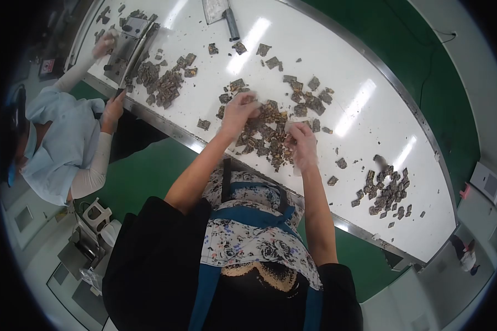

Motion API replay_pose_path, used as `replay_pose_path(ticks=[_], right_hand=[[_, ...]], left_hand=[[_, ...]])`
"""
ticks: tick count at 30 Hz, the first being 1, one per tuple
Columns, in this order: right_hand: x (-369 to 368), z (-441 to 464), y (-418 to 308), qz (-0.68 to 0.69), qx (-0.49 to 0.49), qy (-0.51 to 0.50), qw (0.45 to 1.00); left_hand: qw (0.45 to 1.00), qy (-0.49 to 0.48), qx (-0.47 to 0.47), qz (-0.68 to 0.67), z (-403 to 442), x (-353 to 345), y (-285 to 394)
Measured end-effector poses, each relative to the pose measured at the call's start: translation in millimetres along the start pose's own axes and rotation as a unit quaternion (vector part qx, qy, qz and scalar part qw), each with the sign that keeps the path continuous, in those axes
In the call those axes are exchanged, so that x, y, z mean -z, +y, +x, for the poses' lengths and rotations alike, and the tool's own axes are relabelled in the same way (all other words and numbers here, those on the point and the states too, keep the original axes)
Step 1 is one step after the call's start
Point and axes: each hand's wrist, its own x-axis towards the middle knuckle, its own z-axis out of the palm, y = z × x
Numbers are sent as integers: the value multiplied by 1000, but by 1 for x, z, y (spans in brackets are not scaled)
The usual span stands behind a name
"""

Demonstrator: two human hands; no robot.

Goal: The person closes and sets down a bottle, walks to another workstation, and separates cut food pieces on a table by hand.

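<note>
Dark brown, nutty-looking pieces lie in a loose pile (pixel 268 138) on the white table (pixel 204 149), in front of the person's body. My left hand (pixel 242 113) is at the pile's upper left edge, its fingers curled together; whatever they hold is too small to make out. At the pile's right side is my right hand (pixel 302 144), in a thin clear glove, with fingers bent into a pinch on something I cannot make out. More square pieces (pixel 309 99) lie just beyond my right hand.
A cleaver (pixel 230 23) lies at the table's far side. On the left a co-worker (pixel 66 143) has both hands at a metal cutter (pixel 131 47), beside another pile (pixel 163 83). Small pieces (pixel 389 190) are heaped at the right. A metal rim (pixel 364 55) edges the table.
</note>
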Motion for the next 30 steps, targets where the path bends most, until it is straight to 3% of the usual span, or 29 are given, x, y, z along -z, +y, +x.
replay_pose_path(ticks=[1,3,6,7,10,11,13,14,16,18,19,20,21,22,23,24,25,26,28,30], right_hand=[[-4,0,-1,-50,12,17,999],[-13,2,-4,-111,16,8,994],[-22,7,-3,-201,32,-13,979],[-26,9,-3,-222,31,-19,974],[-26,6,4,-241,46,-22,969],[-25,6,6,-235,64,-15,970],[-21,-4,6,-223,63,-8,973],[-17,-5,7,-199,46,-6,979],[-11,0,13,-155,43,-5,987],[-21,-5,8,-48,-5,-35,998],[-32,-10,-2,-84,-1,-64,994],[-45,-18,-13,53,-14,-113,992],[-45,-11,-4,85,21,-157,984],[-45,-10,-6,96,33,-160,982],[-36,-5,-1,95,12,-147,984],[-29,2,6,96,-6,-130,987],[-34,-8,-5,113,-9,-134,984],[-34,-10,-6,106,-13,-135,985],[-28,-12,-8,77,-15,-134,988],[-25,-11,-6,52,-8,-125,991]], left_hand=[[1000,1,1,-2,0,-1,1],[976,2,-129,178,-1,-4,4],[844,-10,-270,464,-14,-24,27],[813,-55,-217,537,-16,-30,31],[811,-62,-254,523,4,-27,-5],[876,-40,-245,414,11,-22,-15],[966,-26,-100,237,8,-16,-4],[1000,-21,-11,6,2,-16,-2],[994,-24,97,-46,0,-9,6],[990,-110,-3,86,-1,0,-11],[974,-142,-58,169,-8,2,-16],[916,-213,-178,290,-19,-2,6],[896,-196,-269,294,-30,-3,9],[920,-184,-225,264,-42,-7,33],[924,-85,-215,303,-33,9,34],[902,43,-279,327,-6,35,20],[949,175,-32,260,14,65,39],[841,320,-235,368,25,108,38],[745,459,-224,430,63,202,54],[736,495,-164,433,82,272,58]])
